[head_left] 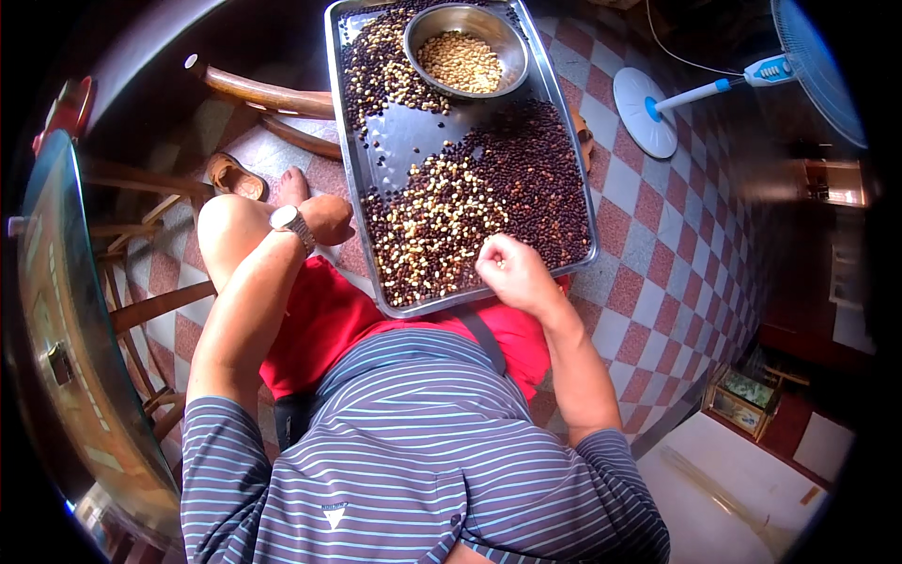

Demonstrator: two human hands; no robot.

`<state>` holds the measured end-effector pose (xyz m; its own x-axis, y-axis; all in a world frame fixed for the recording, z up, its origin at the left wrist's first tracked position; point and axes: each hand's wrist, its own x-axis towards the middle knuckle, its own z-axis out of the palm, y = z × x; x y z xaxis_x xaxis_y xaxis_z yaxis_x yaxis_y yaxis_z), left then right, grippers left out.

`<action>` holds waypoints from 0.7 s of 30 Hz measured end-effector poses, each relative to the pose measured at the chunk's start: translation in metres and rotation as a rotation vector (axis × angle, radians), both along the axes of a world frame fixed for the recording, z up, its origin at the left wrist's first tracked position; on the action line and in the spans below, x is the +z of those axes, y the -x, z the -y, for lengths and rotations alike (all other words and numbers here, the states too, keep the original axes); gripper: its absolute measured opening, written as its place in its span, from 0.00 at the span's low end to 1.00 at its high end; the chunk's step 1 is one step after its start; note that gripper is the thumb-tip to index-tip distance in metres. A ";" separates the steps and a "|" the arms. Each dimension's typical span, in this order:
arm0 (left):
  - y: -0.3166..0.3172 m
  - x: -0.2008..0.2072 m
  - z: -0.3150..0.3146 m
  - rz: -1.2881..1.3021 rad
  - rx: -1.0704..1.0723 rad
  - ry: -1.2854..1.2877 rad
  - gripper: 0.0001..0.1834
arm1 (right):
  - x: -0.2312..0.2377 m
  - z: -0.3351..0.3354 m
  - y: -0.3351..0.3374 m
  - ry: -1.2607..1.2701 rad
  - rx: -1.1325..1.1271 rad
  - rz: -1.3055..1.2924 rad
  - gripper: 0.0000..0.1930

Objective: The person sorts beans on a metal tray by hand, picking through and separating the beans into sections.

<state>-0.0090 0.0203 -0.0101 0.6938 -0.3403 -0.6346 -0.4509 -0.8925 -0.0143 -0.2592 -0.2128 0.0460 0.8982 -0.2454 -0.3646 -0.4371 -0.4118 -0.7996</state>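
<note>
Since light and dark beans are lying mixed on one tray, the scene is being set out from the beans outward.

Beans [470,202]: are being spread in a single loose layer over the near half of the tray, pale ones toward the left and dark ones toward the right, so each one is being shown singly.
Tray [373,150]: a shallow metal tray is being rested on the lap, its near edge against the red shorts [324,320], so the beans are being kept within reach.
Right hand [514,273]: is being held curled over the near right corner of the tray, fingertips drawn together on the beans; what is being pinched cannot be told.
Left hand [327,218]: is being pressed closed against the tray's left rim, seemingly steadying it.
Bowl [465,49]: a steel bowl is being kept at the far end, pale beans being gathered inside it.
Fan [752,80]: is standing well apart on the checked floor [648,202].
</note>
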 end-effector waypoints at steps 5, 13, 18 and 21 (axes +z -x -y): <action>-0.001 -0.003 0.000 0.000 0.018 0.003 0.62 | 0.013 0.007 -0.003 -0.739 -0.295 -0.063 0.05; 0.000 -0.005 0.000 0.005 0.043 0.002 0.62 | -0.004 -0.001 0.000 0.254 0.266 0.027 0.07; -0.001 -0.007 0.000 0.006 0.065 0.003 0.63 | 0.000 0.000 -0.001 0.361 0.149 0.003 0.07; -0.001 -0.009 -0.002 0.007 0.082 0.004 0.63 | 0.006 0.001 -0.003 0.308 0.181 -0.024 0.06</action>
